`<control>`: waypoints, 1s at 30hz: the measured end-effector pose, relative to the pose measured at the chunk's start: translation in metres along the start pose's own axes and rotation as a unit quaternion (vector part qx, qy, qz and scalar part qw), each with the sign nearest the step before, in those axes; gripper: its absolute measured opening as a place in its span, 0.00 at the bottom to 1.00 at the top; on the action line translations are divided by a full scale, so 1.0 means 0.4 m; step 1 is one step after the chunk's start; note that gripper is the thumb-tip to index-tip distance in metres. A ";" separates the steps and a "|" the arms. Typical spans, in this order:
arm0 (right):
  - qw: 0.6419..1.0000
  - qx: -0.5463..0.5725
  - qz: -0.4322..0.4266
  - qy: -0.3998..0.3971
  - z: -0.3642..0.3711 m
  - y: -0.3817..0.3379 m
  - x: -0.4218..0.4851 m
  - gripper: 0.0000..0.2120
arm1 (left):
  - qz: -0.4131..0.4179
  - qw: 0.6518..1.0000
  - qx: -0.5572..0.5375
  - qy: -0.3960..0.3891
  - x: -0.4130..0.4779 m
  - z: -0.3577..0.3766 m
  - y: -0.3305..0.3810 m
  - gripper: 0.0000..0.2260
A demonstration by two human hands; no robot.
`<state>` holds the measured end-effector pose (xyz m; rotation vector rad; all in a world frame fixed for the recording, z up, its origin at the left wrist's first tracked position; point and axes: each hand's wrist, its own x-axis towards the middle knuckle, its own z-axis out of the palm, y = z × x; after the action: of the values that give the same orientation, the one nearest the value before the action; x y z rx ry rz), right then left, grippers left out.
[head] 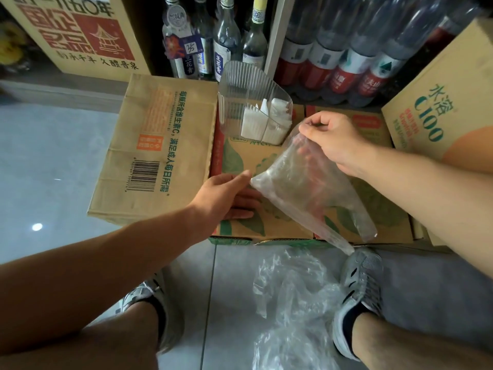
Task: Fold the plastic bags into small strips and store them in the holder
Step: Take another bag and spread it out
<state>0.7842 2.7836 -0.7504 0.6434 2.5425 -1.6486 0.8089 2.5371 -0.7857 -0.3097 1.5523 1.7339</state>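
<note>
Two hands stretch thin clear plastic bag [301,188] before clear ribbed plastic holder [240,84]: right hand [330,140] pinches top, left hand [229,193] corner. Slick film may slip, skewing fold.

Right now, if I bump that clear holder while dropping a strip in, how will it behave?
The holder looks thin, clear and light, so it would probably slide or tip easily. The few folded strips inside probably add little weight. It stands on a cardboard box, seemingly unanchored.
</note>
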 end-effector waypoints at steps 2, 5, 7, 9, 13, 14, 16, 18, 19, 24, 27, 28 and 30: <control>1.000 0.021 -0.001 -0.019 0.008 -0.003 -0.003 0.04 | -0.006 1.000 -0.012 -0.011 0.005 0.000 0.007 0.15; 0.999 0.048 -0.002 -0.027 0.011 -0.007 -0.003 0.08 | -0.010 1.000 -0.009 0.012 0.016 0.000 0.009 0.08; 0.998 0.063 -0.003 -0.029 0.007 -0.005 0.001 0.08 | -0.013 1.000 -0.011 0.013 0.020 -0.001 0.009 0.03; 0.997 0.072 -0.008 -0.025 -0.001 0.000 0.003 0.05 | -0.015 0.999 -0.027 0.008 0.021 -0.001 0.012 0.03; 0.999 0.037 -0.012 0.001 -0.004 0.021 -0.008 0.05 | -0.004 0.997 -0.076 0.024 0.020 0.002 0.008 0.07; 0.999 0.027 -0.014 0.010 -0.004 0.026 -0.013 0.05 | 0.002 0.995 -0.093 0.027 0.022 0.001 0.004 0.07; 1.000 0.020 -0.014 0.008 -0.011 0.039 -0.017 0.05 | 0.012 0.992 -0.122 0.026 0.025 -0.005 0.000 0.07; 0.999 0.012 0.006 -0.035 -0.030 0.048 -0.013 0.08 | 0.023 0.991 -0.130 0.028 0.028 -0.013 0.003 0.07; 0.998 0.001 0.017 -0.066 -0.041 0.053 -0.009 0.09 | 0.029 0.991 -0.128 0.031 0.030 -0.018 0.007 0.07; 0.995 -0.005 -0.007 -0.103 -0.074 0.064 0.009 0.04 | 0.032 0.997 -0.063 0.038 0.033 -0.018 0.025 0.04; 0.991 -0.061 -0.055 -0.106 -0.088 0.043 0.024 0.04 | 0.014 1.000 0.004 0.013 0.032 -0.011 0.041 0.06; 0.986 -0.094 -0.068 -0.121 -0.091 0.031 0.028 0.03 | 0.012 0.999 0.030 0.004 0.037 -0.009 0.048 0.10; 0.974 -0.146 -0.087 -0.149 -0.091 0.011 0.035 0.02 | 0.012 0.994 0.109 -0.021 0.044 -0.006 0.062 0.12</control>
<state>0.7798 2.8216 -0.7419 0.1419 2.5946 -1.2556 0.7796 2.5424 -0.7792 -0.1452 1.7015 1.5614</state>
